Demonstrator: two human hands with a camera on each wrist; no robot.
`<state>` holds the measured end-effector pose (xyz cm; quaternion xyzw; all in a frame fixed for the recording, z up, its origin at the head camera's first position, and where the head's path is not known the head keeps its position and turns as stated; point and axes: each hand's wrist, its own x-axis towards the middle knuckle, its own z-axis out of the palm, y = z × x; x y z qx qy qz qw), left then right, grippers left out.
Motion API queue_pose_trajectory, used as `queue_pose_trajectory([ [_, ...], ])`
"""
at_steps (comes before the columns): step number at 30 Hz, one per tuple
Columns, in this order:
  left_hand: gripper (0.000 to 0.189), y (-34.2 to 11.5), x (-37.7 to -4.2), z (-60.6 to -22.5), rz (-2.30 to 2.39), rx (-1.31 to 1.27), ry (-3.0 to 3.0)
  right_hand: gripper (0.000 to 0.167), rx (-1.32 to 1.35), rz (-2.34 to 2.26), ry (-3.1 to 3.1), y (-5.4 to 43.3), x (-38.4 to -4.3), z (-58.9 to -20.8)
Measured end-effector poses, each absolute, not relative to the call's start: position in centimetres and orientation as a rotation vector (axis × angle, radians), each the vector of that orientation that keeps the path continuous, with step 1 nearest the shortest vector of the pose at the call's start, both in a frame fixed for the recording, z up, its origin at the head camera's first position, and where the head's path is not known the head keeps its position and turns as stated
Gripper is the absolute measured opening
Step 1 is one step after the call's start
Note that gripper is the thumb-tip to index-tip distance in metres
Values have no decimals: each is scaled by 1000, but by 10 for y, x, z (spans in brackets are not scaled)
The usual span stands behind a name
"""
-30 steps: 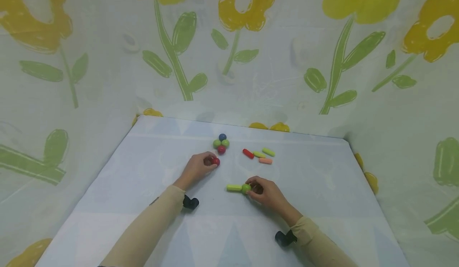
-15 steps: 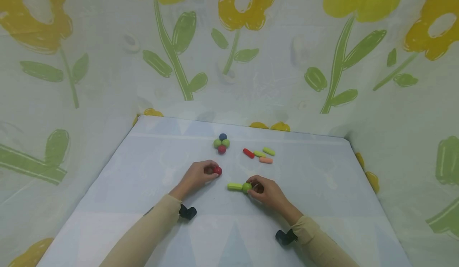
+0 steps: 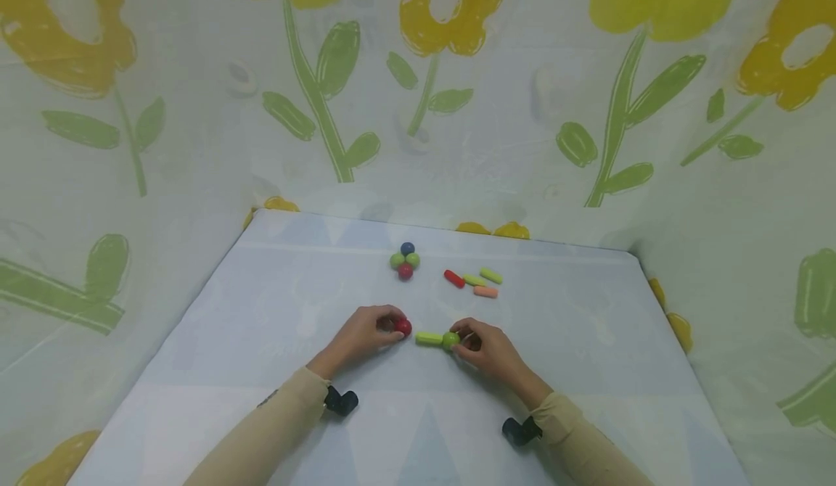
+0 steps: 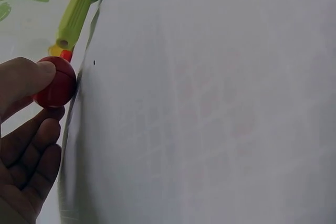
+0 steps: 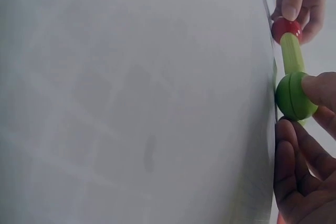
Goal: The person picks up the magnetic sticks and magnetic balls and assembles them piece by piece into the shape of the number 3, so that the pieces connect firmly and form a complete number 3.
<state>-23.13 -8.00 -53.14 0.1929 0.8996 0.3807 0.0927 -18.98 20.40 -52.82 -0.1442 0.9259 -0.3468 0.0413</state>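
Pinching a red ball [image 3: 404,328] between thumb and fingers, the left hand [image 3: 367,331] holds it just beside the bare end of a yellow-green stick [image 3: 428,338]; I see a small gap in my left wrist view. The right hand [image 3: 488,352] I find pinching a green ball [image 3: 451,341], which touches the stick's other end. Farther back on the desk [image 3: 588,326], I see a blue ball [image 3: 408,248], two green balls [image 3: 397,261] and another red ball [image 3: 406,272] clustered together, with four loose sticks [image 3: 485,291] to their right.
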Motion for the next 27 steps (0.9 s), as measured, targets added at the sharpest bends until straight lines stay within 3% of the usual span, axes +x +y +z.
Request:
queue_pose_trajectory([
  [27, 26, -73, -221, -532, 1101, 666, 2702, 28, -351, -1157, 2778, 206, -191, -528],
])
